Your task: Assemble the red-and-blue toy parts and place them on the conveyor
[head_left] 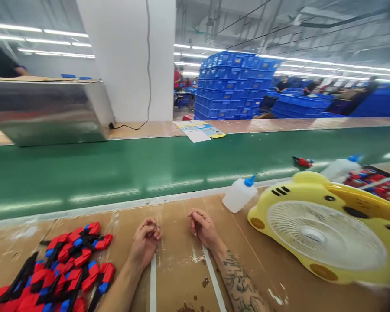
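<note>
My left hand rests over the brown work surface with its fingers curled in. A small dark spot shows at its fingertips, too small to name. Across from it, my right hand is also closed, thumb against bent fingers, and no object shows in it. A gap separates the two hands. Left of my left hand lies a heap of red, blue and black parts. Beyond my right hand a white squeeze bottle with a blue cap leans to one side.
A yellow animal-shaped fan takes up the right side. Behind the work surface runs a green conveyor belt, with a small red part on it. Printed sheets lie at its far edge. Blue crates are stacked beyond.
</note>
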A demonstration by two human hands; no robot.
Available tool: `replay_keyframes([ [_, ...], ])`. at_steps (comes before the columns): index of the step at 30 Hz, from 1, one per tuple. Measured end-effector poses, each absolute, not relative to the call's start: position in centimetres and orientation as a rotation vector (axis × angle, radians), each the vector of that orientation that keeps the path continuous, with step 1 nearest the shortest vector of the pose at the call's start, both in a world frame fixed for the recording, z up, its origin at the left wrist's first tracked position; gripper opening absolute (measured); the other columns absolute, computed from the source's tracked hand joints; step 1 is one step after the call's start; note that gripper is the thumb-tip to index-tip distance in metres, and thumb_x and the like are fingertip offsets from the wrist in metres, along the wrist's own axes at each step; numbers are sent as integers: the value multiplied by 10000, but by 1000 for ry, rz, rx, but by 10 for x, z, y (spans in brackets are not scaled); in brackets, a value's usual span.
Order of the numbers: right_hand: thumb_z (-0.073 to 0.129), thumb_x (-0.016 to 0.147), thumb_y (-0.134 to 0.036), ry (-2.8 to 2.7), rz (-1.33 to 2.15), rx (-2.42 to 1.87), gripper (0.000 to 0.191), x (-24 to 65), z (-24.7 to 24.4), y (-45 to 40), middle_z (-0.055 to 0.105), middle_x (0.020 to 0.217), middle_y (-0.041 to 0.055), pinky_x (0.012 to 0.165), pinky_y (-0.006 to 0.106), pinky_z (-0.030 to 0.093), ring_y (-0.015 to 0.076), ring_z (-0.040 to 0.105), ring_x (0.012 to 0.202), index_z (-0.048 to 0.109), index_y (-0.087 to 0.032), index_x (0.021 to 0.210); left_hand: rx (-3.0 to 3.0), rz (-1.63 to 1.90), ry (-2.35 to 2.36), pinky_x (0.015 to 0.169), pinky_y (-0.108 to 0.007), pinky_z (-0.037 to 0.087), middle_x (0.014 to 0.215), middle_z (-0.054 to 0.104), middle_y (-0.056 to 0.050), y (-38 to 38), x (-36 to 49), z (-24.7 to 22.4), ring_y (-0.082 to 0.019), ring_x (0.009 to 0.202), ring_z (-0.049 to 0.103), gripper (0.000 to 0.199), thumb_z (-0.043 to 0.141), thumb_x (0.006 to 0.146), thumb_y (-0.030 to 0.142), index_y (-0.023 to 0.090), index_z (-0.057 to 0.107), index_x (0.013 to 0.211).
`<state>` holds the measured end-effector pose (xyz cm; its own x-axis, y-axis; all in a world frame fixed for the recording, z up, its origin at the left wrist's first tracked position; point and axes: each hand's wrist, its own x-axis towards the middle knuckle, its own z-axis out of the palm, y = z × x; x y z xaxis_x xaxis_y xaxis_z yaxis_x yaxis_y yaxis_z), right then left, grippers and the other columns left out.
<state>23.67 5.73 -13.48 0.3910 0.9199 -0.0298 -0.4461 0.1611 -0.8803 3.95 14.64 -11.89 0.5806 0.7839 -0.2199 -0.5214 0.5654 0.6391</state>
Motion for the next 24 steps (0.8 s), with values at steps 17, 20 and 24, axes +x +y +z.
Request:
replay_keyframes([
  [17,673,866,-355,-1011,886,-1232,169,220,-130,44,618,711,15,630,246,481,137,562,667,738,-202,898,312,640,247,437,-201,185,505,144,82,142,31,-115,-74,458,142,113,628,651,122,173,602,749],
  [20,565,931,-260,-1443,728,-1295,320,203,-119,40,640,1023,66,857,321,502,188,599,939,652,-267,1239,327,560,250,439,-200,203,506,166,85,140,33,-118,-73,455,173,157,607,673,94,160,623,815],
  [24,446,977,-200,-1883,616,-1325,488,190,-106,42,522,1310,100,1012,377,466,210,537,1176,444,-313,1452,345,523,258,447,-194,240,502,169,92,139,34,-120,-71,448,204,183,583,710,81,145,633,874],
])
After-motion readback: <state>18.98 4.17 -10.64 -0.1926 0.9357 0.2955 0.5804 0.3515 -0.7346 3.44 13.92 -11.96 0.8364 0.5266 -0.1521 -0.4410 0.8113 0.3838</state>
